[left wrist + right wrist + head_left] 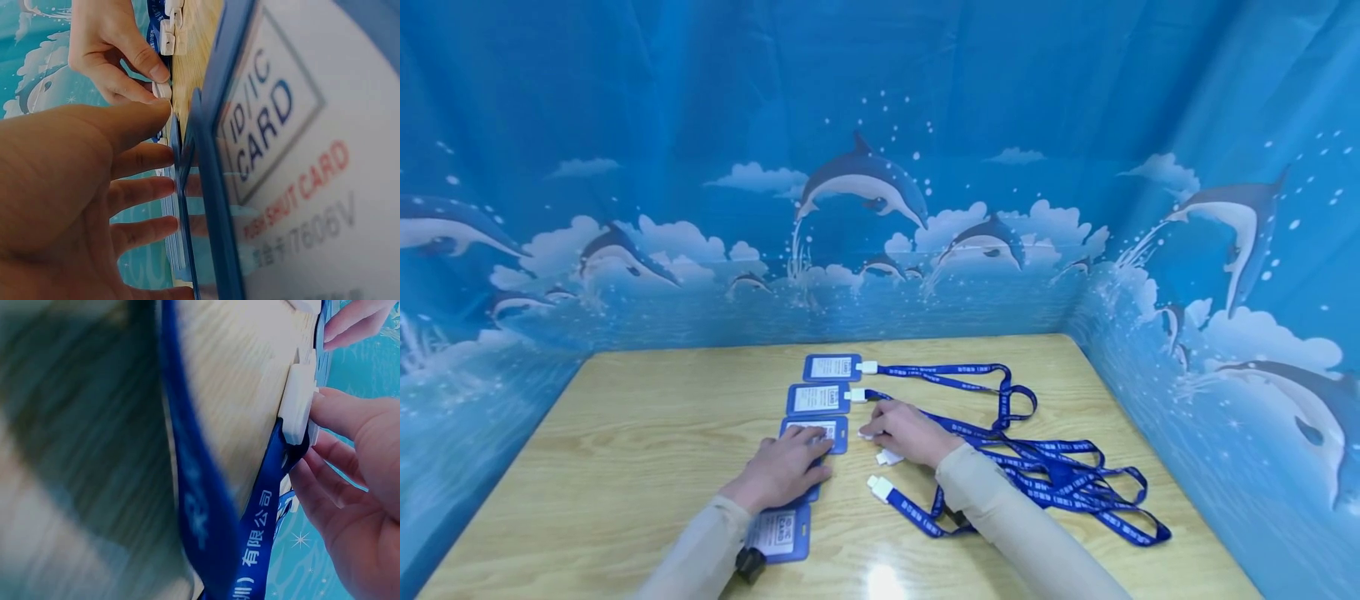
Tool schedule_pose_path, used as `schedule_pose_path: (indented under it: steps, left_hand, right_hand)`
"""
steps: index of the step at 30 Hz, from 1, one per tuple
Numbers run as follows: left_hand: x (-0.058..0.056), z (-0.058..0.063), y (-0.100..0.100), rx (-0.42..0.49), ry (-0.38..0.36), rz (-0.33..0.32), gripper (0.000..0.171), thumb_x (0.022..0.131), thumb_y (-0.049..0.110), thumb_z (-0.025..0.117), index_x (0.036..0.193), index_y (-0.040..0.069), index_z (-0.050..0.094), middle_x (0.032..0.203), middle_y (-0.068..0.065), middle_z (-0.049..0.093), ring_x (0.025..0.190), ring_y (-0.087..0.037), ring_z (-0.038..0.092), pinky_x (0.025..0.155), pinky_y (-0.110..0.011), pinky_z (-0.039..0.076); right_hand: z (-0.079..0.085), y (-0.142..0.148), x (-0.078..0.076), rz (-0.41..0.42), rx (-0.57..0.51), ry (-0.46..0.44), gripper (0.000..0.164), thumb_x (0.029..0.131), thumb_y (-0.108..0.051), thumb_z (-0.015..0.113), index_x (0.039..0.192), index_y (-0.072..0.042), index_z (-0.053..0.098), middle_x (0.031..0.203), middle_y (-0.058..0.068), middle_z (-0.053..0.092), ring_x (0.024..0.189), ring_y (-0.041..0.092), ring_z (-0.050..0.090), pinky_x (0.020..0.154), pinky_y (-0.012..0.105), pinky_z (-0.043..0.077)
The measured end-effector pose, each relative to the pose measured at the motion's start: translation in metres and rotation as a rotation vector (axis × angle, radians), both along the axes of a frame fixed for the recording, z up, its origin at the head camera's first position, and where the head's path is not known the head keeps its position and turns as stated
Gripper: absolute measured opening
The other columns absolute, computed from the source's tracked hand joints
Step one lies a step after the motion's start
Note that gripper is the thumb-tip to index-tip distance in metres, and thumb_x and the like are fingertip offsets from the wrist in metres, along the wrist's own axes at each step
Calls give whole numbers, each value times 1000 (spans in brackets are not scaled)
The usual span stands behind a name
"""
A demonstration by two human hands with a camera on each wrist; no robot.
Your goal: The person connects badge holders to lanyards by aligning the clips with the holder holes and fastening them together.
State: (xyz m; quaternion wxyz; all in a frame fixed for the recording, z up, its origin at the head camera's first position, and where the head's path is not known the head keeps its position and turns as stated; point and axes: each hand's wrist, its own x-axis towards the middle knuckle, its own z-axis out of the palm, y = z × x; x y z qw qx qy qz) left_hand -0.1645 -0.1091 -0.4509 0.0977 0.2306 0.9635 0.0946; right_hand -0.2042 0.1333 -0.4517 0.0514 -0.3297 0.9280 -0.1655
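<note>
In the head view, several blue card holders lie in a column on the table. My left hand [781, 473] rests on the third card holder [842, 435] from the back, fingers spread and fairly straight. It covers most of the fourth holder below. My right hand [908, 429] pinches a white lanyard clip [161, 90] between thumb and fingers, just right of that third holder. A second white clip [889, 457] lies beside the hand, and another clip [880, 487] lies nearer the front. A blue lanyard strap [259, 525] with white lettering runs close by the right hand.
Two back card holders [832, 367] have white clips and lanyards at their right ends. The front card holder [782, 533] is partly under the left wrist. Tangled blue lanyards [1060, 475] spread over the right side. A dolphin-print curtain [865, 75] surrounds the wooden table [625, 433].
</note>
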Motion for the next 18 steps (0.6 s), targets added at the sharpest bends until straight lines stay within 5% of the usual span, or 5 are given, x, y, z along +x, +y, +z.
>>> schedule_pose_path:
  steps: [18]
  left_hand:
    - [-1,-3,10,-11,5,1,51,101,45,59,144,19,57,153,-7,49,140,-31,45,109,-65,42]
  right_hand:
    - [-2,-12,-5,25,26,61,25,96,-18,70,120,-19,75,107,-2,67,92,7,61,81,17,55]
